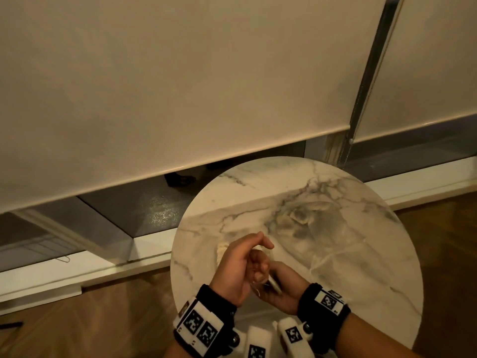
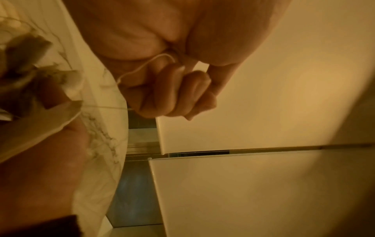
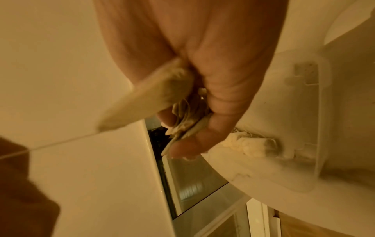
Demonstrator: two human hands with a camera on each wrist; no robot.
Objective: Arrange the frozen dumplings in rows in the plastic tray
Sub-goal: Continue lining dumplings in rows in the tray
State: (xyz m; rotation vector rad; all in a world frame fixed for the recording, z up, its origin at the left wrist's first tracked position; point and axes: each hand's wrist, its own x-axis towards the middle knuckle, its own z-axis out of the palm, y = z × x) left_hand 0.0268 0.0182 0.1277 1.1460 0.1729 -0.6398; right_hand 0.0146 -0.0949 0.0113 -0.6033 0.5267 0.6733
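You are looking down at a round marble-patterned table [image 1: 335, 228] set before lowered cream roller blinds [image 1: 180, 86], with wooden floor [image 1: 116, 319] near you on the left. Both wrists carry black bands with white marker blocks. Your left hand [image 1: 237, 267] crosses in front of your right hand [image 1: 281, 288] near the table's near edge, hiding most of what the right holds. A pale dumpling [image 1: 223, 250] lies on the table just left of the left hand. No tray can be made out.

From the left wrist, your left hand [image 2: 172, 89] has its fingers curled into the palm, pinching a thin white thread [image 2: 146, 65]. To the left, blurred, a pale flat piece [image 2: 40, 121] sits in the right hand.

From the right wrist, your right hand [image 3: 213, 96] clamps crumpled pale wrapping [image 3: 186, 121] between thumb and fingers, and a pale wedge [image 3: 146, 99] juts left from the grip. Another dumpling [image 3: 249, 144] lies on the table just right of the thumb, apart from it.
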